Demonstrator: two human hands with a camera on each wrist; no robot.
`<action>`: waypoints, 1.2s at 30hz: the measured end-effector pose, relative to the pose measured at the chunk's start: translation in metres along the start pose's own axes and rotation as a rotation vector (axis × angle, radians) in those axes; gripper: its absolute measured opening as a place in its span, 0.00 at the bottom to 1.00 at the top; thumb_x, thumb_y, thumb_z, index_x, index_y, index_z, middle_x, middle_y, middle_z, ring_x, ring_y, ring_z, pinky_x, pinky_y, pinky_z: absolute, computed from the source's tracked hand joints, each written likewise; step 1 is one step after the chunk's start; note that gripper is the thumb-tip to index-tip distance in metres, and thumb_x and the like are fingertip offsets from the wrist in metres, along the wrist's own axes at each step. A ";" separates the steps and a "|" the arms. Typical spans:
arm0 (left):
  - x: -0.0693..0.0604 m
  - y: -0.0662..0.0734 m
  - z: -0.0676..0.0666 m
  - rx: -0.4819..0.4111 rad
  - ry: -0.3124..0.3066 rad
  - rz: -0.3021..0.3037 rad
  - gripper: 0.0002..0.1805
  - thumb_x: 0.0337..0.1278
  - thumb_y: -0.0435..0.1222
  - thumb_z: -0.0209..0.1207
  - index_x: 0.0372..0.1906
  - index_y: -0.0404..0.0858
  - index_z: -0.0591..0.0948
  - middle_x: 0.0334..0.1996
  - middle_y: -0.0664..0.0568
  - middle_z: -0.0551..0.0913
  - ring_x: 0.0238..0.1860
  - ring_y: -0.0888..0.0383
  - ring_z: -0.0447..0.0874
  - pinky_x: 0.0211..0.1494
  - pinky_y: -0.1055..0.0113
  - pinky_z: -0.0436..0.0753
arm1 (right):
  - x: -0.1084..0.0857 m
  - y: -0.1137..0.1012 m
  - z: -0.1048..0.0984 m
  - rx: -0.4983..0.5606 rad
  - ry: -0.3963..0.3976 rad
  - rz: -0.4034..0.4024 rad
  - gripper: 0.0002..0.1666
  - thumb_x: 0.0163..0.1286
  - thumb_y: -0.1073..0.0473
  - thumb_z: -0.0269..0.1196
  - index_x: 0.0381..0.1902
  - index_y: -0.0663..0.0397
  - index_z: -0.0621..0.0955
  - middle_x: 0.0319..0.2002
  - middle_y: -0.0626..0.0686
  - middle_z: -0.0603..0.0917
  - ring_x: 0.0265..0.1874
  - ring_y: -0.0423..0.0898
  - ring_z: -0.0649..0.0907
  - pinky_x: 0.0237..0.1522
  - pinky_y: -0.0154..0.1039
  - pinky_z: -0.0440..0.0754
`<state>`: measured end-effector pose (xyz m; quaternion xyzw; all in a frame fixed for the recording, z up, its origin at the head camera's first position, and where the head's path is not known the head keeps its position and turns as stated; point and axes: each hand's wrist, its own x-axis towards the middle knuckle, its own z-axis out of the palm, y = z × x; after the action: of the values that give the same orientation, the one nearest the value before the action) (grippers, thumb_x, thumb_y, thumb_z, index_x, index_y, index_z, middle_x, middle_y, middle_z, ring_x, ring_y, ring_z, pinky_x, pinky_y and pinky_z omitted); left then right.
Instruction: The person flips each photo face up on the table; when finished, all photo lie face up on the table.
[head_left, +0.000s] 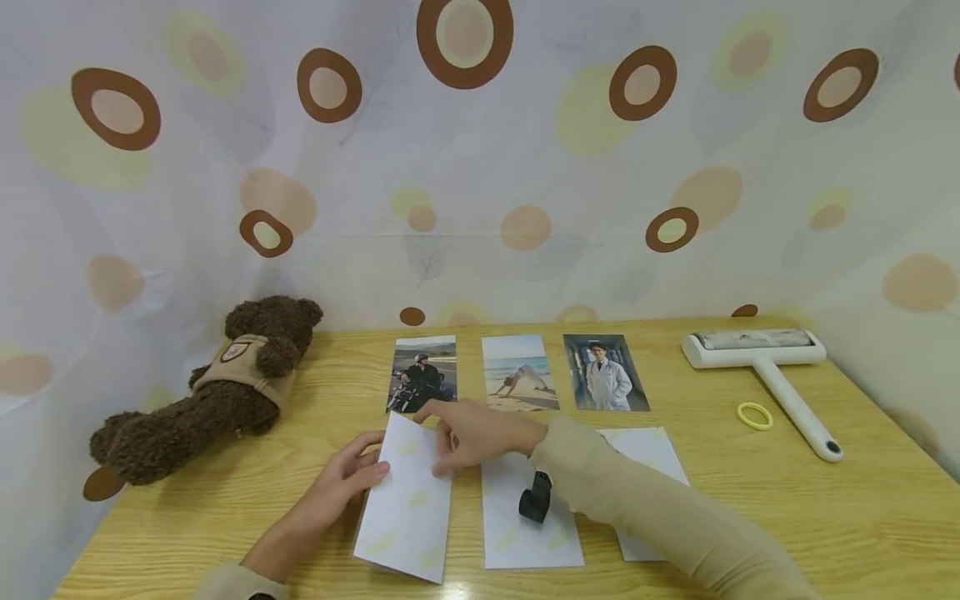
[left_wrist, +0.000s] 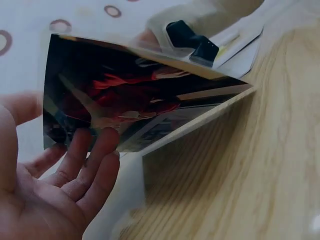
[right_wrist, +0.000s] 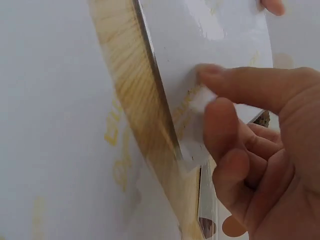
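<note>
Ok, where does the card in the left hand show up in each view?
Head: the card is left of bottom centre, white back visible, in the left hand.
Left wrist: the card is upper middle, dark printed side visible.
Right wrist: the card is upper right of centre, partly behind the right hand.
Shared landmark: wooden table.

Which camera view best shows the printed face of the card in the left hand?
The left wrist view, because the printed face points toward that camera. The head and right wrist views show only the card's white back.
</note>
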<state>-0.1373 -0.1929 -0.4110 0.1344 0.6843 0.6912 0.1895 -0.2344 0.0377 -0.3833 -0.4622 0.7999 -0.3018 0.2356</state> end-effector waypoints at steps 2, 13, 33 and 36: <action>0.000 0.000 0.003 -0.018 -0.021 0.004 0.31 0.73 0.38 0.45 0.71 0.26 0.51 0.58 0.42 0.75 0.49 0.62 0.81 0.51 0.65 0.80 | 0.001 0.000 0.001 0.103 -0.015 0.018 0.33 0.68 0.60 0.62 0.67 0.58 0.64 0.23 0.45 0.82 0.13 0.39 0.79 0.23 0.31 0.78; 0.002 -0.009 0.007 -0.089 -0.287 0.275 0.43 0.69 0.53 0.49 0.74 0.30 0.49 0.68 0.49 0.61 0.65 0.55 0.68 0.62 0.62 0.75 | 0.000 0.005 -0.003 0.476 -0.063 -0.018 0.16 0.79 0.52 0.45 0.54 0.57 0.68 0.39 0.58 0.87 0.22 0.54 0.85 0.26 0.41 0.81; -0.002 -0.005 0.005 0.586 -0.058 0.160 0.34 0.58 0.44 0.64 0.68 0.43 0.67 0.66 0.43 0.61 0.63 0.42 0.62 0.58 0.60 0.72 | -0.008 0.010 -0.009 0.377 -0.030 0.038 0.16 0.76 0.55 0.52 0.55 0.56 0.71 0.31 0.55 0.83 0.25 0.51 0.83 0.32 0.39 0.81; -0.003 -0.004 0.006 0.693 -0.021 0.172 0.36 0.54 0.47 0.66 0.66 0.40 0.68 0.66 0.43 0.63 0.65 0.42 0.60 0.62 0.48 0.69 | -0.008 0.012 -0.011 0.315 -0.021 -0.007 0.09 0.73 0.61 0.56 0.48 0.58 0.74 0.26 0.60 0.80 0.21 0.52 0.78 0.29 0.37 0.77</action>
<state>-0.1317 -0.1892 -0.4145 0.2550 0.8622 0.4301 0.0808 -0.2447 0.0519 -0.3832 -0.4251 0.7386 -0.4197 0.3124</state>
